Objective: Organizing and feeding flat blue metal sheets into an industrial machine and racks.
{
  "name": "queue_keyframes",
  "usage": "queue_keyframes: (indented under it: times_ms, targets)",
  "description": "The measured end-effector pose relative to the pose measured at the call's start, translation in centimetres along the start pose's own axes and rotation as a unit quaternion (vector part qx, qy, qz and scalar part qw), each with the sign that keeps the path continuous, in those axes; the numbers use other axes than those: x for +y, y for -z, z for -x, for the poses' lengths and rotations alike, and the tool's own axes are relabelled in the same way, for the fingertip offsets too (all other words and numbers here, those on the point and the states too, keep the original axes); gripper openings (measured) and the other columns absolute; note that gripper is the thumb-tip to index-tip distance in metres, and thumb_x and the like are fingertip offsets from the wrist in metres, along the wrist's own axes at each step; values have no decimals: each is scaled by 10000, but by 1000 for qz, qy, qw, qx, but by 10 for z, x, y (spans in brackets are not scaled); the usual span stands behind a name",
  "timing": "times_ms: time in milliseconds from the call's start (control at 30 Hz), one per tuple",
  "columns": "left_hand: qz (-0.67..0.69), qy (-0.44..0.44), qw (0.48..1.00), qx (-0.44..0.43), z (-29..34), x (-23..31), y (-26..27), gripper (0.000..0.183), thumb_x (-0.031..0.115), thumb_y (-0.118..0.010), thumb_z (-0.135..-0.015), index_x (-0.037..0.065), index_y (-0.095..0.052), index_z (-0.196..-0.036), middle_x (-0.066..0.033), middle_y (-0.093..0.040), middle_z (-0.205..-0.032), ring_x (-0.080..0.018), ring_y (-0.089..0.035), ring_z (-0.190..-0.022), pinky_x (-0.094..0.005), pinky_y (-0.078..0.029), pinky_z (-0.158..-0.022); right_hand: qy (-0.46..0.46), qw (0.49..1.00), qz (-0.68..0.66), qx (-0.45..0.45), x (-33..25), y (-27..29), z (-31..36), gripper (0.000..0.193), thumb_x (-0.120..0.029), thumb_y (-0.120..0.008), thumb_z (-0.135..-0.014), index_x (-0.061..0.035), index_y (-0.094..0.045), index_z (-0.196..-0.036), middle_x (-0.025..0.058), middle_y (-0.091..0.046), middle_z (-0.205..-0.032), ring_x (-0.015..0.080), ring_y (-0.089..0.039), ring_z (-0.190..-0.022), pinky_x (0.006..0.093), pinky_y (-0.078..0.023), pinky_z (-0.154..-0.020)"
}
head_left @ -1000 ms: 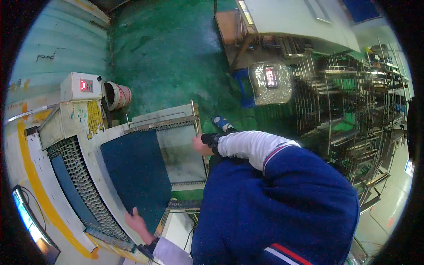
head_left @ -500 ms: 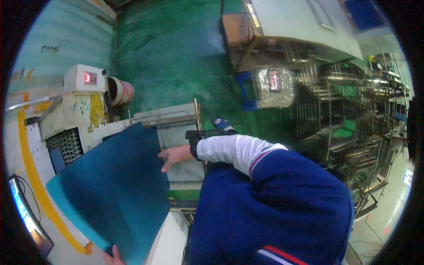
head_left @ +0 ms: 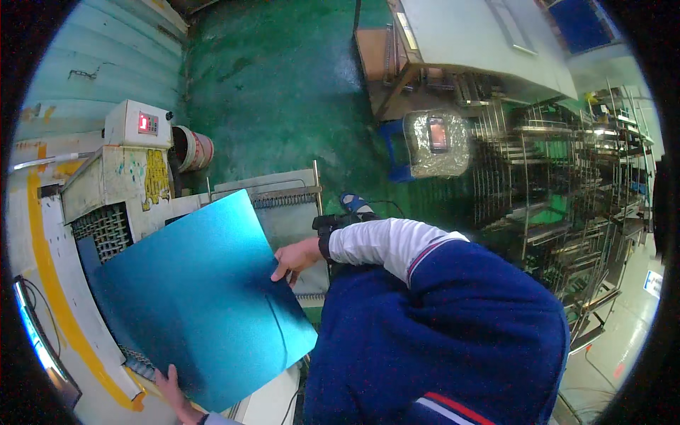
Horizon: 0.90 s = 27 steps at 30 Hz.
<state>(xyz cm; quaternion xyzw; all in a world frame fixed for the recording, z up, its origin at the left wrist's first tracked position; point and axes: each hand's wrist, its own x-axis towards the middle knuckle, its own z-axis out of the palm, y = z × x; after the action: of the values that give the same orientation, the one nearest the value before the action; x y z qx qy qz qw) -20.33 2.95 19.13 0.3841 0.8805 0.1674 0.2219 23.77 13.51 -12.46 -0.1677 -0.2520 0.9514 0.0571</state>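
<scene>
A large blue-teal rectangular sheet (head_left: pixel 202 297) lies slanted between my hands, its far left part over the machine's mesh belt (head_left: pixel 103 234). My right hand (head_left: pixel 297 256), reaching from a white sleeve with a black band at the wrist, pinches the sheet's right edge between thumb and fingers. At the lower left edge, my left hand (head_left: pixel 171 391) rests against the sheet with its fingers stretched and apart. Under the sheet, a pale board with rows of wire coils (head_left: pixel 287 202) is partly hidden.
A white control box (head_left: pixel 138 124) with a lit red display stands at the left beside a bucket (head_left: pixel 193 149). Metal racks (head_left: pixel 559 170) fill the right side. A plastic-wrapped stool-like object (head_left: pixel 439 145) stands near a white table (head_left: pixel 489 42). A screen (head_left: pixel 39 333) shows at lower left.
The sheet has turned and shifted, showing a brighter face and a straighter outline. My right hand has closed on its edge, moving slightly right. My left hand has moved up and left, its fingers spreading.
</scene>
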Motion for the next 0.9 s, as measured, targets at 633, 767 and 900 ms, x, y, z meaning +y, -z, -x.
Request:
queue_keyframes:
  times_ms: [633, 767, 900]
  targets:
    - [-103, -204, 973, 38, -106, -35, -58, 620, 275, -674, -891, -2, -438, -1394, -205, -505, -1360, -313, -462, -1259, -398, -326, -1085, 59, 992, -13, 110, -22, -79, -44, 305, -165, -696, -848, 18, -524, -1019, 69, -570, -951, 206, -615, -815, 365, -544, -699]
    - [-143, -206, 968, -11, -6, 49, -109, 700, 239, -706, -851, 16, -382, -1430, -190, -436, -1420, -312, -395, -1322, -422, -297, -1108, 89, 987, -16, 129, -46, -114, -23, 315, -246, -700, -832, -16, -591, -1018, 70, -623, -938, 215, -610, -843, 376, -512, -673]
    - [-139, -305, 940, -67, 78, 77, -163, 934, 285, -809, -708, 60, -321, -1471, -171, -274, -1527, -348, -281, -1397, -485, -261, -1124, 83, 989, 31, 115, -42, -117, -43, 407, -319, -691, -833, 9, -592, -1052, 90, -635, -956, 223, -609, -814, 371, -488, -646]
